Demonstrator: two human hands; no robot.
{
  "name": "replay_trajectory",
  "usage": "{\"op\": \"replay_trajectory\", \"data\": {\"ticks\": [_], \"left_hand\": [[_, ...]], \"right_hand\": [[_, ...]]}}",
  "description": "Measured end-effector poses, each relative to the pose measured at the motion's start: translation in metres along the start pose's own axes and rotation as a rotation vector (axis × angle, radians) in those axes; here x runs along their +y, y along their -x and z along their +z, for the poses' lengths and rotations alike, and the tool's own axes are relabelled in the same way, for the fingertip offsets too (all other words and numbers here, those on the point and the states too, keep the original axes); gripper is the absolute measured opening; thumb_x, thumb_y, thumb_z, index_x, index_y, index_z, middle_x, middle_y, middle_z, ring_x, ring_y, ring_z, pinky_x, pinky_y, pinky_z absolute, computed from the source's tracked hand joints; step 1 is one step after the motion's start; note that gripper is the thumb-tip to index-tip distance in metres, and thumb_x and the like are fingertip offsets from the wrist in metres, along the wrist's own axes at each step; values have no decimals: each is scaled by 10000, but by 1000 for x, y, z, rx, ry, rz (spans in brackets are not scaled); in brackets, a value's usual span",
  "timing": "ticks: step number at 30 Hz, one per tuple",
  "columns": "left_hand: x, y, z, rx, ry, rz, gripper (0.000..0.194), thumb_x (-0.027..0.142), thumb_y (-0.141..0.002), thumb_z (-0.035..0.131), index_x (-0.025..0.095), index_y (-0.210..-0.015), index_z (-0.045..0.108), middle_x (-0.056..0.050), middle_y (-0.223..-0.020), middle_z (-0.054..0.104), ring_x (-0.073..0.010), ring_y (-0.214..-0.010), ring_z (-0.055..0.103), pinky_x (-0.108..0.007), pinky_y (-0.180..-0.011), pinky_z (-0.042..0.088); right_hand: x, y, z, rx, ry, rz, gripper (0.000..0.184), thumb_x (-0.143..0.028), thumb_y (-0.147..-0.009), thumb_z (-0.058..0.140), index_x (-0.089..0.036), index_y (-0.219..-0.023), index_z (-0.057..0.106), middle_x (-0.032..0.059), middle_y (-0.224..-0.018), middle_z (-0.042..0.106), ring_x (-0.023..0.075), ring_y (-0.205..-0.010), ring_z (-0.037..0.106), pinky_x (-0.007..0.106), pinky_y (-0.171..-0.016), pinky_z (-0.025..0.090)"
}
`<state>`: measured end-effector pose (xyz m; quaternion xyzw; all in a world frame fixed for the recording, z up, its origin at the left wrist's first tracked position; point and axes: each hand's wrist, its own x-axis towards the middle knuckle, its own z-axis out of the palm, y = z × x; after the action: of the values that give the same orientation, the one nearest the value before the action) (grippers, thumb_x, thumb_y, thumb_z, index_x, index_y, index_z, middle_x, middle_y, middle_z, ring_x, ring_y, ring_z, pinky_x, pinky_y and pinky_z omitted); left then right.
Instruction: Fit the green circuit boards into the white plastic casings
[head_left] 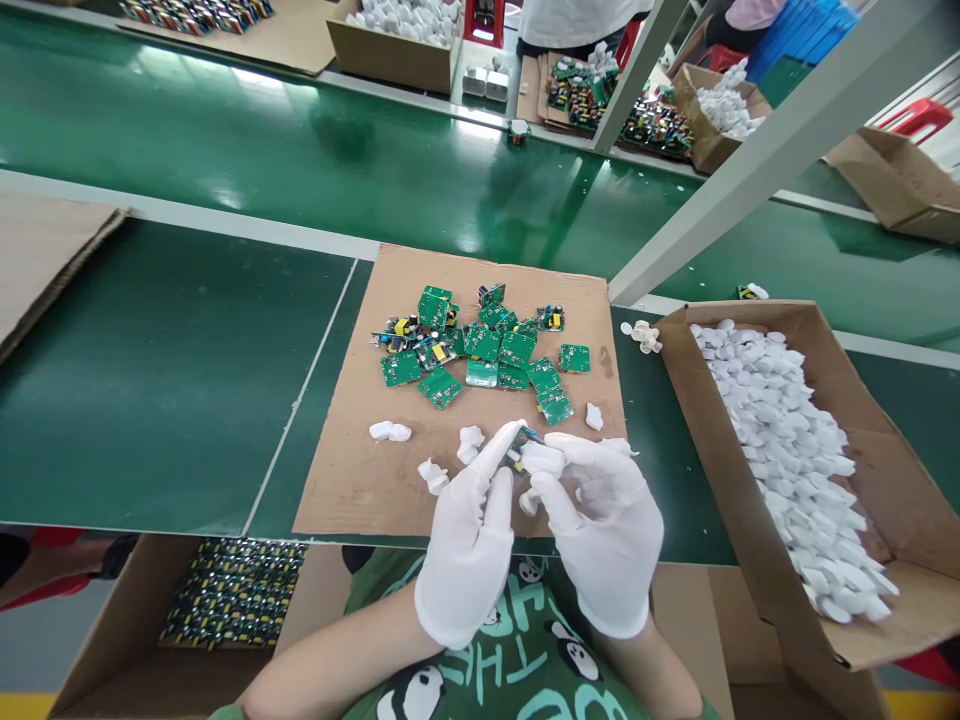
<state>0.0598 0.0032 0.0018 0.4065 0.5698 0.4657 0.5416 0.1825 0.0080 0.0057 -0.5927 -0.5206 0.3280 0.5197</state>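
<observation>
My left hand (pixel 466 550), in a white glove, pinches a small circuit board (pixel 516 458) between thumb and fingers. Gloved in white too, my right hand (pixel 611 530) grips a soft-looking white pad (pixel 543 459) against the board's right side. The fingers partly cover both pieces. Beneath them lies a cardboard sheet (pixel 345 495). Farther up the sheet is a loose heap of green circuit boards (pixel 482 343), some face down, some showing components. Several white pads lie nearer me, such as a folded pad (pixel 390 431) at left and a small one (pixel 594 416) at right.
At right stands an open carton (pixel 694 420) of white pads, with small white discs (pixel 643 336) beside it. A grey post (pixel 720 195) slants up from the bench. Below left, a box (pixel 105 620) holds rows of boards. Across the green belt (pixel 247 140) are other cartons and a person (pixel 574 22).
</observation>
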Motion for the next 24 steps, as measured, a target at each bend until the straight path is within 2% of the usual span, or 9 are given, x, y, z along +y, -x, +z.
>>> {"op": "replay_trajectory", "data": {"ticks": [3, 5, 8, 11, 14, 18, 21, 24], "left_hand": [[-2, 3, 1, 13, -2, 14, 404, 249, -1000, 506, 262, -1388, 617, 0, -1421, 639, -192, -1352, 559, -261, -1135, 445], [-3, 6, 1, 5, -6, 24, 433, 254, -1004, 507, 253, -1433, 570, -7, -1468, 593, -197, -1424, 476, -244, -1146, 427], [-2, 10, 2, -24, 33, 24, 456, 287, -1010, 512, 248, -1464, 531, -15, -1520, 532, -210, -1494, 358, -240, -1163, 407], [0, 10, 3, -32, 176, -59, 403, 325, -996, 544, 260, -1386, 622, -23, -1476, 588, -224, -1438, 458, -266, -1161, 420], [1, 7, 5, -29, 338, -176, 371, 344, -959, 606, 263, -1312, 686, -40, -1408, 651, -251, -1350, 559, -341, -1175, 421], [3, 0, 6, -74, 486, -262, 398, 351, -918, 666, 250, -1302, 693, -67, -1348, 684, -272, -1283, 603, -395, -1152, 449], [3, -4, 7, -126, 552, -289, 418, 348, -922, 663, 247, -1328, 673, -81, -1335, 684, -274, -1243, 621, -382, -1072, 517], [1, -5, 7, -79, 564, -283, 384, 344, -927, 658, 248, -1298, 690, -80, -1291, 700, -265, -1169, 655, -346, -965, 566]], "right_hand": [[3, 0, 0, -28, 81, -66, 219, -193, -859, 753, -229, -1062, 679, 64, -1082, 752, 201, -889, 757, 354, -763, 667], [4, -2, -3, -61, 161, -132, 228, -178, -865, 744, -247, -1071, 677, 58, -1085, 743, 203, -901, 746, 372, -787, 659], [3, -8, -7, -103, 281, -323, 270, -124, -881, 707, -270, -1106, 666, 50, -1090, 739, 207, -944, 725, 383, -818, 636], [1, -14, -9, -126, 436, -599, 310, -69, -906, 638, -253, -1156, 652, 78, -1108, 728, 216, -999, 699, 395, -870, 598], [3, -18, -10, -125, 533, -747, 287, -58, -906, 618, -225, -1136, 650, 120, -1140, 690, 218, -976, 687, 385, -837, 591], [8, -19, -12, -169, 531, -764, 324, -35, -875, 631, -225, -1138, 634, 118, -1134, 685, 229, -1010, 674, 396, -843, 594], [15, -16, -8, -212, 467, -667, 354, -136, -890, 651, -234, -1224, 581, 127, -1245, 669, 271, -1160, 642, 478, -946, 580], [21, -11, -3, -69, 394, -494, 493, -213, -882, 692, -226, -1339, 508, 145, -1283, 656, 279, -1170, 658, 487, -946, 593]]}}
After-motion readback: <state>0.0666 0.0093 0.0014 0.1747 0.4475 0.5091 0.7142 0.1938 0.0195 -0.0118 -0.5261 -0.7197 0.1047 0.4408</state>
